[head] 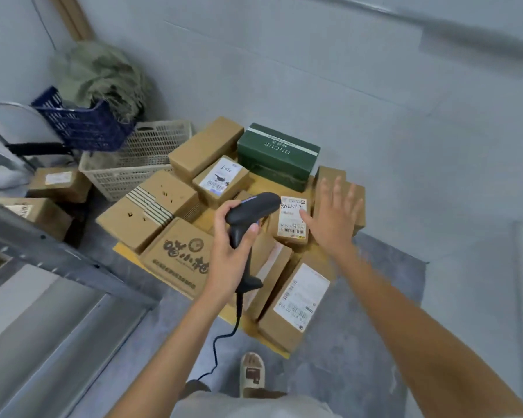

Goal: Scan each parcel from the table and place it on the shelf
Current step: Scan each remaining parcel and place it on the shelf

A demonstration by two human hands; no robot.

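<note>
My left hand (230, 251) grips the handle of a black corded barcode scanner (249, 211), whose head points toward a small cardboard parcel with a white label (293, 220). Just right of that parcel my right hand (334, 215) hovers with its fingers spread and straight, the thumb close to the label. Several cardboard parcels lie packed on a low yellow table (124, 247). Among them are a printed brown box (178, 257), a green box (280, 155) and a long labelled box (296, 303).
A grey metal shelf (52, 254) stands at the left with two parcels (59, 182) on its lower level. A beige basket (139, 158) and a blue crate (82, 122) sit beyond the table. The scanner cable (224, 339) hangs to the floor by my foot (251, 372).
</note>
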